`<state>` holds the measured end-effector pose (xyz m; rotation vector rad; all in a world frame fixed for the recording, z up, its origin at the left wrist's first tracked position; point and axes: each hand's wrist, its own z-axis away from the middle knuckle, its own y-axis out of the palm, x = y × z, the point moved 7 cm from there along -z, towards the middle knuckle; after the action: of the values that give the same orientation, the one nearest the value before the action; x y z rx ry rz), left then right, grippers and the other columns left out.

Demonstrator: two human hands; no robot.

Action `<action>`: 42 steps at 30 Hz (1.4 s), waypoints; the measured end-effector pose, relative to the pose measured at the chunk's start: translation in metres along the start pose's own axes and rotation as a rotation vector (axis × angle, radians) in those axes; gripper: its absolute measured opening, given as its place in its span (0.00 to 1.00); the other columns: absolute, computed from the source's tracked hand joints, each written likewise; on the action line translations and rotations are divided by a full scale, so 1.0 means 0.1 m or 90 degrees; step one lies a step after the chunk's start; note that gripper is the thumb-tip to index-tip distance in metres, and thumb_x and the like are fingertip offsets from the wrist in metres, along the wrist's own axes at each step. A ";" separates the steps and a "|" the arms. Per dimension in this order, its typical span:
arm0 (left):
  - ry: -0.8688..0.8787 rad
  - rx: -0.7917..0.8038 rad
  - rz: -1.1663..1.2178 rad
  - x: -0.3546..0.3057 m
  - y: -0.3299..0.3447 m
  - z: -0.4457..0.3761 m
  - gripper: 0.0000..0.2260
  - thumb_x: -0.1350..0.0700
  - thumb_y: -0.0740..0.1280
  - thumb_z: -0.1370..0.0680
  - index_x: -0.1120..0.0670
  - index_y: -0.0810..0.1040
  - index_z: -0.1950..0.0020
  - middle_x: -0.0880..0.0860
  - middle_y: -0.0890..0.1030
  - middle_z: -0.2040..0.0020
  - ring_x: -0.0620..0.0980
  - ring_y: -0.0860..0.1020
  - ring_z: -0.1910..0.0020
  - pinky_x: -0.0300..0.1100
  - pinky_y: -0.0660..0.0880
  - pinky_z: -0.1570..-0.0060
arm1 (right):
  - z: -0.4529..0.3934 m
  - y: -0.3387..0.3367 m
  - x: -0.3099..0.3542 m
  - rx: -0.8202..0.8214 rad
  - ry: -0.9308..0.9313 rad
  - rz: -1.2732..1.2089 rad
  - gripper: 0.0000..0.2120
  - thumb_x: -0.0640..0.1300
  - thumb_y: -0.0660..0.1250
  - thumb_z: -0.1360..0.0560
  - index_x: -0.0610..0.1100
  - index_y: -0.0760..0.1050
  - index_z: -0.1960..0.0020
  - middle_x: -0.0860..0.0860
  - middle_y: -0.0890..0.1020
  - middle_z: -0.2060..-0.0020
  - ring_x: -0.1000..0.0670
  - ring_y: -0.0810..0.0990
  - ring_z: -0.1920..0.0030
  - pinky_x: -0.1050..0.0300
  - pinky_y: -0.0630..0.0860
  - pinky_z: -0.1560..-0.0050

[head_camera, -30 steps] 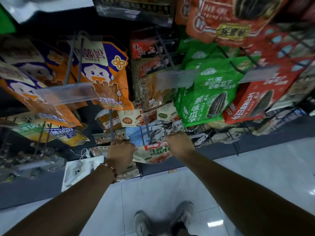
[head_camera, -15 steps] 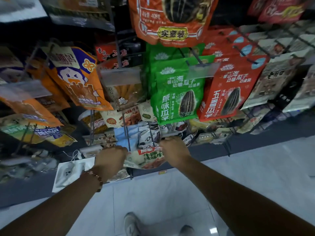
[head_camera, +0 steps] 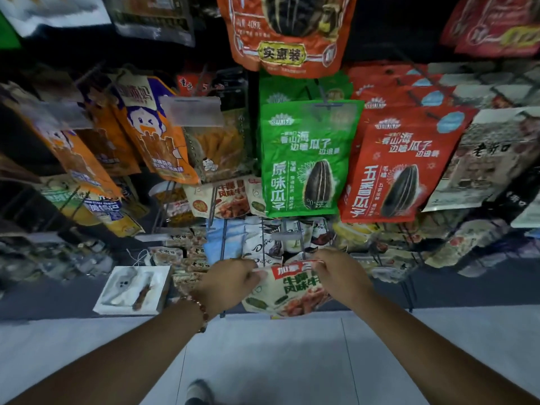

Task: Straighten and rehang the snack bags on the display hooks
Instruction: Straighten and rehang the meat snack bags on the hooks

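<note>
— Cream-and-red plastic snack bag (head_camera: 287, 287), printed with a red banner and a picture of reddish meat strips: where is it?
— Low on the display, held between both hands at its top edge, its body hanging below them just above the pale tiled floor (head_camera: 263, 361).
— Left hand (head_camera: 230, 283)?
— Fingers curled, pinching the bag's upper left corner. A brown beaded bracelet (head_camera: 200, 306) sits on that wrist.
— Right hand (head_camera: 340, 276)?
— Fingers curled over the bag's upper right corner, gripping it.
— Thin grey metal display hooks (head_camera: 264, 244)?
— Several run out just above the hands, in front of white chocolate packets (head_camera: 263, 244) and a light blue packet (head_camera: 226, 238). Whether the held bag is threaded on one cannot be told.
— Items hanging higher?
— Green sunflower-seed bag (head_camera: 304, 159), centre; red sunflower-seed bag (head_camera: 394, 171), touching it on the right; large orange-red seed bag (head_camera: 287, 30) above both; orange cartoon-figure bags (head_camera: 152, 127) to the left; clear bag of yellow strips (head_camera: 222, 144) between orange and green.
— Floor level?
— White foam tray (head_camera: 133, 289) left of the left hand; tip of a grey shoe (head_camera: 198, 391) at the bottom edge.
</note>
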<state>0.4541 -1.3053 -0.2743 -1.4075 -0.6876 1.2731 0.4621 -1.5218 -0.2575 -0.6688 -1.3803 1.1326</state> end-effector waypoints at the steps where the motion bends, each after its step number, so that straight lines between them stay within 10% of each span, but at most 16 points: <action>1: 0.003 0.002 0.004 0.00 0.07 -0.03 0.18 0.40 0.56 0.18 0.50 0.79 0.47 0.51 0.83 0.57 0.50 0.80 0.59 0.42 0.73 0.65 | -0.04 0.05 -0.06 0.007 0.000 0.003 0.09 0.45 0.57 0.18 0.47 0.76 0.49 0.53 0.74 0.59 0.51 0.73 0.59 0.55 0.69 0.61; 5: 0.035 -0.038 0.038 0.17 0.29 -0.26 0.16 0.40 0.58 0.19 0.49 0.80 0.49 0.48 0.82 0.60 0.47 0.78 0.61 0.41 0.68 0.67 | -0.28 0.24 -0.15 0.033 -0.049 -0.015 0.08 0.45 0.58 0.17 0.48 0.77 0.50 0.58 0.73 0.62 0.59 0.70 0.64 0.64 0.65 0.64; 11: 0.112 -0.116 0.075 0.59 0.51 -0.73 0.18 0.39 0.61 0.21 0.51 0.77 0.61 0.49 0.75 0.69 0.44 0.74 0.69 0.48 0.71 0.67 | -0.68 0.55 -0.40 0.068 -0.068 -0.063 0.07 0.50 0.63 0.20 0.54 0.78 0.54 0.52 0.81 0.59 0.49 0.80 0.59 0.49 0.77 0.57; 16: 0.136 -0.189 0.127 0.79 0.67 -0.91 0.17 0.36 0.62 0.24 0.47 0.81 0.57 0.47 0.82 0.62 0.45 0.80 0.63 0.53 0.78 0.61 | -0.86 0.72 -0.50 -0.003 -0.141 -0.050 0.07 0.50 0.65 0.21 0.57 0.79 0.57 0.62 0.81 0.58 0.60 0.79 0.58 0.63 0.75 0.59; 26: 0.162 -0.197 0.080 0.86 0.83 -1.33 0.18 0.38 0.67 0.24 0.52 0.77 0.63 0.51 0.79 0.69 0.49 0.78 0.68 0.53 0.76 0.66 | -1.25 1.15 -0.86 -0.001 -0.097 -0.250 0.06 0.47 0.68 0.23 0.47 0.82 0.52 0.50 0.86 0.54 0.48 0.85 0.52 0.41 0.79 0.43; 42: 0.146 -0.319 0.157 0.81 0.60 -1.43 0.14 0.44 0.68 0.23 0.53 0.80 0.60 0.54 0.83 0.65 0.54 0.82 0.64 0.57 0.79 0.61 | -1.35 0.63 -0.68 -0.151 -0.165 -0.117 0.10 0.49 0.66 0.22 0.49 0.82 0.59 0.55 0.84 0.62 0.58 0.81 0.62 0.62 0.75 0.58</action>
<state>0.5962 -1.2939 -0.3759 -2.0659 -0.7197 1.1411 0.5885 -1.5270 -0.3604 -0.5612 -1.7790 0.9416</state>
